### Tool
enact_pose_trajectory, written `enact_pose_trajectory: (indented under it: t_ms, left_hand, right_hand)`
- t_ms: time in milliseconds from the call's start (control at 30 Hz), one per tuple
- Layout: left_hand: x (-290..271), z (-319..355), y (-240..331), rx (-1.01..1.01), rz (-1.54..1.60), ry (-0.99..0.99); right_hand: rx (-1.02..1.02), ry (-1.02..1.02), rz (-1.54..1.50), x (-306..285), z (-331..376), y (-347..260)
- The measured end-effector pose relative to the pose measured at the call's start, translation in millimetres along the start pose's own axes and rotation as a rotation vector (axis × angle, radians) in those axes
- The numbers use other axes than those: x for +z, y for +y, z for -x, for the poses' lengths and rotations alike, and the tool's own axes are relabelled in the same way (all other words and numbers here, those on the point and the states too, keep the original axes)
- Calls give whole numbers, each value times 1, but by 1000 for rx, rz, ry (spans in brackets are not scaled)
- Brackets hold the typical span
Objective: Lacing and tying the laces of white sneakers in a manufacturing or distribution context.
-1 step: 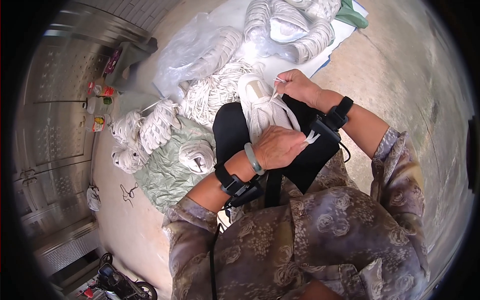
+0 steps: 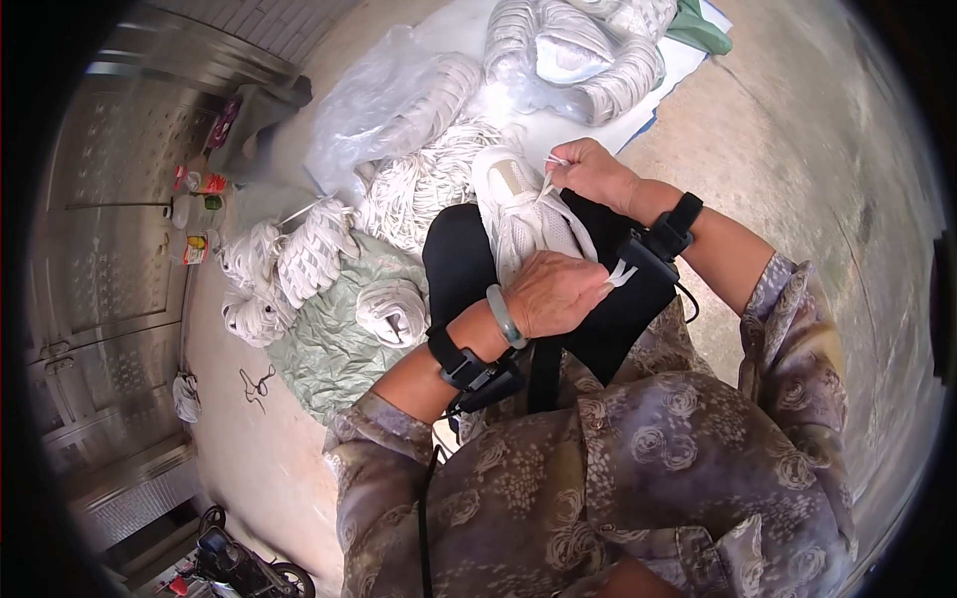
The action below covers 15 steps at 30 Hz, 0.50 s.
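A white sneaker [image 2: 518, 204] rests on a black cloth [image 2: 459, 249] over my lap, its toe pointing away from me. My right hand [image 2: 598, 174] is closed in a pinch on a white shoelace [image 2: 547, 181] that runs up from the shoe's eyelets. At the heel end, my left hand [image 2: 553, 294] is closed too, with white lace ends [image 2: 621, 274] sticking out past its fingertips. That hand covers the back of the shoe. A large heap of loose white laces [image 2: 429, 189] lies just beyond the shoe, to its left.
Bundled white shoe uppers [image 2: 314, 254] and a white roll [image 2: 392, 313] lie on a crumpled green sheet [image 2: 334, 349] at left. Plastic-wrapped stacks of shoe parts [image 2: 623, 90] are at the far side. A metal door [image 2: 110, 249] lines the left; a motorbike [image 2: 239, 558] stands lower left.
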<state>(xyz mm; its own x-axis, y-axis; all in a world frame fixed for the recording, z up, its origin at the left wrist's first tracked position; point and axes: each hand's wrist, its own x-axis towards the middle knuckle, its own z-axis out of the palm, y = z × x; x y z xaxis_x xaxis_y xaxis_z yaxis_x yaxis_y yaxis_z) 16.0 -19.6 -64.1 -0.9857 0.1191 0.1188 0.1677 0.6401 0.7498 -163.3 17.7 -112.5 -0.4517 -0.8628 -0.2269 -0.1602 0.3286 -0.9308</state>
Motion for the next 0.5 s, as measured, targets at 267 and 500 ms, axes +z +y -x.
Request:
enact_pose_trajectory:
  t_ms: [267,500]
  left_hand:
    - [8,-2,-12,0,-62,-95]
    - [10,-1,-10,-16,-97,-134]
  right_hand:
    - [-288,33,602,-4,18,-28]
    - [-656,-162,858,25,21,-51]
